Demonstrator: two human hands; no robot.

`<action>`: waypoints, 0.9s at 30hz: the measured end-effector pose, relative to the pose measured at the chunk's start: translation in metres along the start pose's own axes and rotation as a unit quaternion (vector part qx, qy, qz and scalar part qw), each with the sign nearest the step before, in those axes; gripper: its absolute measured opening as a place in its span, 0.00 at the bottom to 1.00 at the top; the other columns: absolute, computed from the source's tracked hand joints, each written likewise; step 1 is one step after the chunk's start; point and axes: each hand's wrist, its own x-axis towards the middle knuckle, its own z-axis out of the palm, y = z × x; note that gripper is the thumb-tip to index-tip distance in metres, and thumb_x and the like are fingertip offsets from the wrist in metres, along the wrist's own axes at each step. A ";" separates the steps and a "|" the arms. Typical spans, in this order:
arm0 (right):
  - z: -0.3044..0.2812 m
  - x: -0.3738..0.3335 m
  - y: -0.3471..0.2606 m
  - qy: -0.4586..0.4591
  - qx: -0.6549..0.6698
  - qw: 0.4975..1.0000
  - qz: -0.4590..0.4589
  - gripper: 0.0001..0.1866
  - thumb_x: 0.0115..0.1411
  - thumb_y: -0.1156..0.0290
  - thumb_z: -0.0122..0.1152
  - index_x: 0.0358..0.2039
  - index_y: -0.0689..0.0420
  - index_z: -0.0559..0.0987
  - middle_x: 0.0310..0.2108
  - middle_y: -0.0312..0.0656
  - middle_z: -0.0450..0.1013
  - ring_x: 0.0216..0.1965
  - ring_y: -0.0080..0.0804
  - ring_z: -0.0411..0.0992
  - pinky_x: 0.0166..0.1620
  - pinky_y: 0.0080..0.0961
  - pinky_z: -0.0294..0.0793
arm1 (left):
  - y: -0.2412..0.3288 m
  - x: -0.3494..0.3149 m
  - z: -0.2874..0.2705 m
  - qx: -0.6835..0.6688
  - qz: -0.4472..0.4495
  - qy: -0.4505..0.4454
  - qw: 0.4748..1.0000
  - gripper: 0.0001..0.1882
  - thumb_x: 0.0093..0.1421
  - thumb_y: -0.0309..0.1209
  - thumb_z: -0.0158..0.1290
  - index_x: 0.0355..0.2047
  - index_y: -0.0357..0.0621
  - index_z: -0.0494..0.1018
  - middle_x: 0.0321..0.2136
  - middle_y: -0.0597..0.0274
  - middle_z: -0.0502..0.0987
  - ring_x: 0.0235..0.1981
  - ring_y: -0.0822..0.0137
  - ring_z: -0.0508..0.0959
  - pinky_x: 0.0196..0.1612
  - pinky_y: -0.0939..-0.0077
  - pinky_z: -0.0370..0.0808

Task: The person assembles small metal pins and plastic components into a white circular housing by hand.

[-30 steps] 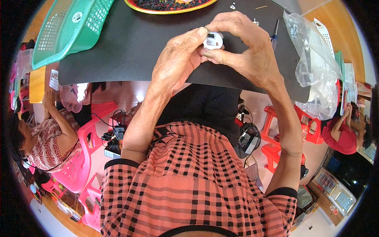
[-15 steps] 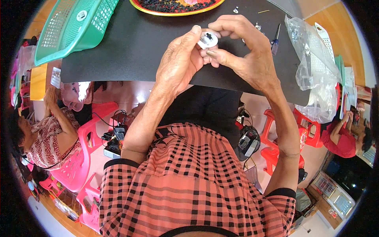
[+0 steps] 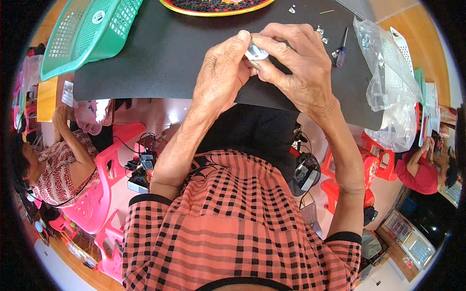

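Over the black tabletop (image 3: 155, 63), my two hands come together on a small round white plastic part (image 3: 257, 53). My left hand (image 3: 219, 72) is closed on its left side, with the thumb pointing up along the rim. From the right, my right hand (image 3: 303, 70) pinches the part, thumb below and index finger on top. The fingers cover much of the part's face, and I cannot make out its detail. Right of my right hand lies a small screwdriver (image 3: 341, 54) with a dark handle, near a few tiny clear or silvery pieces (image 3: 321, 34).
A green plastic basket (image 3: 82, 62) stands at the far left. A red and yellow tray (image 3: 213, 15) holding many small black pieces sits at the far edge. A clear plastic bag (image 3: 386, 92) hangs over the right edge. Other people sit on both sides near pink and red chairs.
My right hand has moved in, its index finger now on the white part. The part has tilted, and the black cross-shaped piece on its face no longer shows.
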 end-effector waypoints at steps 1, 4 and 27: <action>-0.001 0.000 0.000 0.000 0.000 1.000 0.001 0.16 0.43 0.65 0.68 0.35 0.52 0.80 0.37 0.33 0.73 0.38 0.32 0.69 0.40 0.30 0.67 | 0.001 -0.001 0.001 0.000 -0.001 0.000 1.000 0.18 0.67 0.41 0.42 0.32 0.36 0.70 0.26 0.61 0.72 0.27 0.70 0.72 0.34 0.74 0.71; -0.005 0.002 -0.001 -0.016 0.065 0.997 0.048 0.17 0.42 0.67 0.68 0.36 0.52 0.79 0.36 0.34 0.73 0.36 0.34 0.70 0.39 0.30 0.67 | 0.003 -0.002 0.004 0.025 0.002 -0.010 1.000 0.18 0.67 0.41 0.42 0.33 0.36 0.70 0.27 0.60 0.72 0.27 0.70 0.72 0.34 0.74 0.71; -0.036 0.027 0.003 -0.177 0.158 0.970 0.059 0.18 0.37 0.69 0.70 0.28 0.57 0.71 0.24 0.40 0.69 0.28 0.36 0.71 0.31 0.29 0.70 | 0.003 -0.003 0.001 0.071 -0.022 -0.039 0.996 0.22 0.66 0.43 0.43 0.35 0.32 0.71 0.27 0.59 0.72 0.27 0.70 0.73 0.32 0.74 0.75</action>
